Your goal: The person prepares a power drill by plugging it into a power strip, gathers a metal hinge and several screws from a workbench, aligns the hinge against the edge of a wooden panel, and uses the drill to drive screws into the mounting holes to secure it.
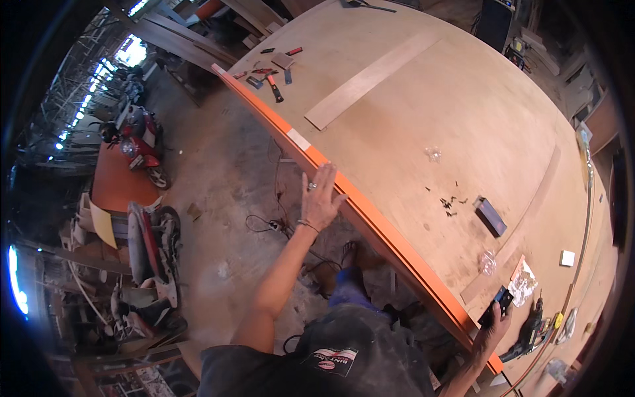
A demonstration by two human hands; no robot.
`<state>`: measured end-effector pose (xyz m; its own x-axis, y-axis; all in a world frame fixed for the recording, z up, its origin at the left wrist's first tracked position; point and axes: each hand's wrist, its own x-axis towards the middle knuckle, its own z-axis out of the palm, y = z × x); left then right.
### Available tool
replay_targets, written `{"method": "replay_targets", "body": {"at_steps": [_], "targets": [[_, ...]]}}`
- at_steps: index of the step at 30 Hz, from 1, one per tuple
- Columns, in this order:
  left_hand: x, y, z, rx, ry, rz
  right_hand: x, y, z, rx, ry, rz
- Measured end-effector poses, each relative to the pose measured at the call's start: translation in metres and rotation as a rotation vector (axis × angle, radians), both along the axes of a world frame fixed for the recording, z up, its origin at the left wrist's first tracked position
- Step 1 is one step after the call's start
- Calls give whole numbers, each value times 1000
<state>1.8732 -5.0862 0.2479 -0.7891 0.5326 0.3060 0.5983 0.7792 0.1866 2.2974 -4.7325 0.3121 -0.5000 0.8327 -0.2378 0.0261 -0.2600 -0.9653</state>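
A large plywood sheet (463,119) lies as a worktop, with an orange edge strip (370,215) along its near side. My left hand (319,195) is flat and open, fingers spread, pressed against the orange edge strip near its middle. My right hand (493,324) is at the lower right end of the same edge, closed around a small black and blue device (501,303). A power drill (529,334) lies just right of that hand.
On the sheet lie a long thin wood strip (370,79), a dark box (491,216), scattered black screws (450,202), clear plastic bags (522,281) and hand tools (271,76) at the far corner. Motorbikes (142,142) stand on the concrete floor at left; cables (278,225) trail below.
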Motion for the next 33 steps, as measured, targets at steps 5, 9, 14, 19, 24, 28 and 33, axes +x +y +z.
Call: {"method": "replay_targets", "body": {"at_steps": [5, 9, 14, 19, 24, 28, 33], "targets": [[-91, -50, -9, 37, -42, -21, -42, -32, -28, 22, 12, -176], [-138, -90, -7, -22, 14, -124, -159, -102, 14, -15, -38, -69], [-169, -104, -10, 37, 63, -234, -258, -150, 18, 98, -129, 6], [-206, -102, 4, 21, 3, -430, -302, -162, -3, 210, -226, 152], [-220, -100, 12, 67, -60, -543, -304, -168, -24, 135, -198, 145], [-219, -116, 9, 122, -126, -621, -294, -182, -31, 183, -192, 72], [-202, -149, 1, 25, -121, -628, -291, -240, -8, 217, -129, -89]]}}
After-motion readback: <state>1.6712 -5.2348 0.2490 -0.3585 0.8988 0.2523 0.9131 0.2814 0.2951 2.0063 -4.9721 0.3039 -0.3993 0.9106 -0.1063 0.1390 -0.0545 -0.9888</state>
